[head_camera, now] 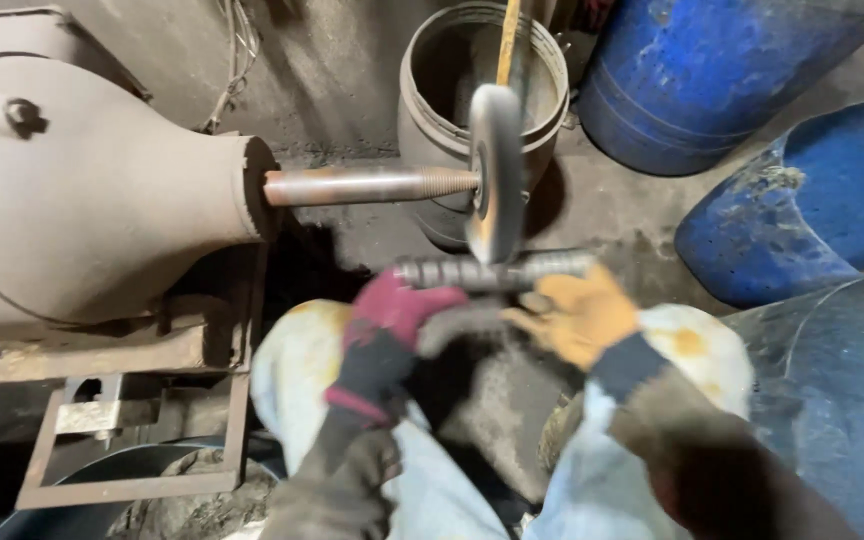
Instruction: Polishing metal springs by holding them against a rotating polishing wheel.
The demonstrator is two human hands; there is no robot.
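- The left hand (392,315), in a red-and-dark glove, is closed around the left end of a metal rod (492,271).
- The right hand (577,315), in a yellow glove, grips the same rod further right, fingers curled under it.
- The rod is grey and ribbed along its length, with spiral-like ridges; it lies level, crosswise, and looks blurred.
- The rod sits just under the wheel (495,172), its top touching or nearly touching the wheel's lower edge; which of the two cannot be told.
- The wheel is a thin grey disc seen edge-on, with a yellowish smear low on its rim.
- The wheel is mounted on the threaded end of a shaft (367,185) that runs left from it into a big dusty motor housing (82,190).
- Behind the wheel stands a grey bucket (442,90) with a yellow stick in it.
- Right of the wheel lie blue drums (692,80), one upright-looking, others on their sides.
- Below the wheel, the person's knees (302,350) in pale, stained trousers flank the hands.
- Under the housing, left of the wheel, is a rusty steel frame (132,480).
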